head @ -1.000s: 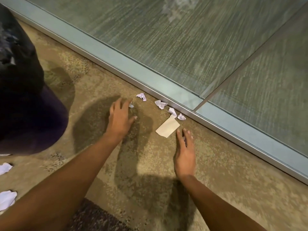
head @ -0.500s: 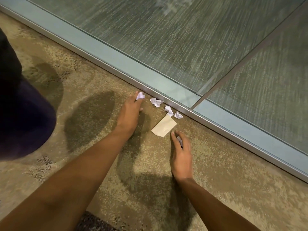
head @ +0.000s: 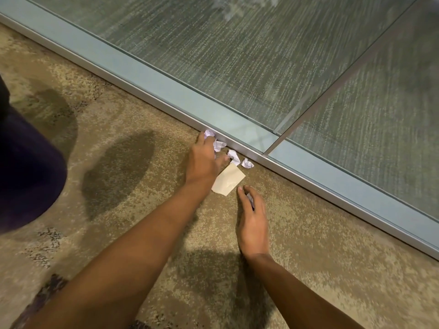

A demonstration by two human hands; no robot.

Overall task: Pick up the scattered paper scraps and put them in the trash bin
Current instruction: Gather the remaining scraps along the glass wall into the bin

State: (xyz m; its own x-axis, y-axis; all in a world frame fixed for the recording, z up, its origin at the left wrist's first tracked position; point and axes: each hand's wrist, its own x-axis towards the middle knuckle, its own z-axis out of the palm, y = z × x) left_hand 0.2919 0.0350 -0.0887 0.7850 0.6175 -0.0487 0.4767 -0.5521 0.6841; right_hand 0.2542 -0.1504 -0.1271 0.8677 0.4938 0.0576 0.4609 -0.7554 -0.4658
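Several crumpled white paper scraps lie on the tan carpet along a metal floor rail. My left hand [head: 204, 162] reaches over the leftmost ones: one scrap [head: 209, 133] sticks out at its curled fingertips, and a second scrap [head: 219, 146] touches the fingers. Two more scraps [head: 234, 156] [head: 247, 163] lie free to the right of its thumb. A flat tan paper piece [head: 228, 179] lies between my hands. My right hand [head: 252, 218] hovers just below it, its fingers curled over a small white scrap [head: 250, 200]. The dark trash bin [head: 28, 176] shows partly at the left edge.
The metal rail [head: 166, 91] of a glass wall runs diagonally from upper left to lower right and closes off the far side. Patterned carpet [head: 332, 269] stretches to the left, right and below my arms. A dark patch [head: 51, 284] sits at the bottom left.
My left hand moved right along the rail, from one scrap onto the one beside it, and carried a scrap at its fingertips. The right hand barely moved. The bin slid further left out of view.
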